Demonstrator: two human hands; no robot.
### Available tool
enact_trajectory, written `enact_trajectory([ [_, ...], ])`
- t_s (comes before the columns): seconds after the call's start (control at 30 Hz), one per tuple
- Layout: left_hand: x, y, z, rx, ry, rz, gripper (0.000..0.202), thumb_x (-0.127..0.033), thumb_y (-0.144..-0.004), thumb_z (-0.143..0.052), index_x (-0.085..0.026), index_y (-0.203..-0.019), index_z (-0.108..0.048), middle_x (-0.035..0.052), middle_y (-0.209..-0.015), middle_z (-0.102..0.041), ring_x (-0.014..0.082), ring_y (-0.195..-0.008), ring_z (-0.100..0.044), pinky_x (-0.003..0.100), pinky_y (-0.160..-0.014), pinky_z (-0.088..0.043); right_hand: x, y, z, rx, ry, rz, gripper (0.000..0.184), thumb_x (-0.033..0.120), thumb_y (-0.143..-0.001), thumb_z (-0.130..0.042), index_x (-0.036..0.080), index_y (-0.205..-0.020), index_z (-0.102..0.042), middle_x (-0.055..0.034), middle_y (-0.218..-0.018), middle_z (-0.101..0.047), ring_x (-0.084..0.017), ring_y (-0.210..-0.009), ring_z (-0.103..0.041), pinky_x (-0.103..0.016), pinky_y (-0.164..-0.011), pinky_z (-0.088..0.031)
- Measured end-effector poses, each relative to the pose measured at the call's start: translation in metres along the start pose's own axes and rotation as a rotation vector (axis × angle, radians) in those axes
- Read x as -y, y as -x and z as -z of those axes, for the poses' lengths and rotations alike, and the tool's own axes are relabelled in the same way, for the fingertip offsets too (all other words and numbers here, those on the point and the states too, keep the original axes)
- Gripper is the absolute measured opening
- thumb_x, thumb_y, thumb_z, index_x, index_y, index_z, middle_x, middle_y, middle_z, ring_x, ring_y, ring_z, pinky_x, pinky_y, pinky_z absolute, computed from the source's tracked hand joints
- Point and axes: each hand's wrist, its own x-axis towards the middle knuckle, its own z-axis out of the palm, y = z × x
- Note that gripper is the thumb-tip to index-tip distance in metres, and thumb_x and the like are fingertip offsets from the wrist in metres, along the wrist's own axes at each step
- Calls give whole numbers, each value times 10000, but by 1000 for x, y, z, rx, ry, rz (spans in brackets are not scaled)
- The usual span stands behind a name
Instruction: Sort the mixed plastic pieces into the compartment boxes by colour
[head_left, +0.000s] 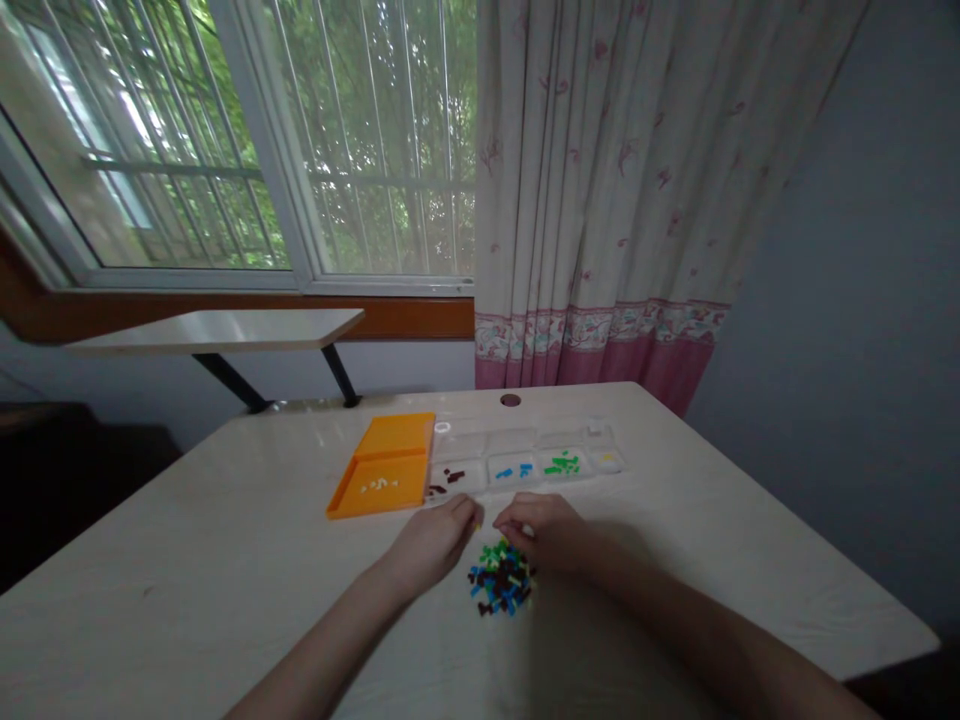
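Observation:
A mixed pile of small plastic pieces (501,580) in brown, blue, green and yellow lies on the table in front of me. Just behind its left side, my left hand (439,540) is closed in a pinch, with a tiny yellow piece (478,527) showing at the fingertips. My right hand (546,528) hovers at the pile's back right edge, fingers curled together; whatever they hold is too small to make out. Beyond both hands, a clear compartment tray (517,487) has brown pieces (454,476), blue pieces (514,471), green pieces (562,464) and a yellow piece (607,457) in separate compartments.
Left of the clear tray sits an open orange case (394,455) with several white pieces (380,484) in its front half. A raised shelf (225,330) on black legs stands at the back left. A round cable hole (511,400) is near the table's far edge.

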Motion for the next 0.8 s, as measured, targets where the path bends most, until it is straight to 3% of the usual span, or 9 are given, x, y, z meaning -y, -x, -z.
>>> enact_trajectory([
  [0.2,-4,-1,-3,-57,149,9,174,-205,-867,-316,-183,-888,-487,45,-866,-569,155,-798,-555,248,-691,-431,7,-5,-13,16,-3,-103,136,285,-783,-520,213,-775,-635,-6,-688,-619,-112,-640,-565,-194,-609,-396],
  [0.4,-14,-2,-1,-93,178,-16,169,-222,-875,-313,-183,-908,-474,50,-892,-564,158,-804,-549,248,-672,-428,7,-10,-15,-1,-94,-225,233,375,-803,-510,199,-761,-657,-13,-663,-626,-113,-624,-561,-201,-603,-386],
  [0.8,-14,-4,-7,-241,293,46,191,-306,-866,-381,-176,-878,-521,37,-815,-551,153,-748,-528,252,-652,-408,2,-11,-15,-65,-291,-246,144,275,-772,-553,182,-767,-663,-9,-670,-623,-104,-623,-529,-195,-600,-380],
])
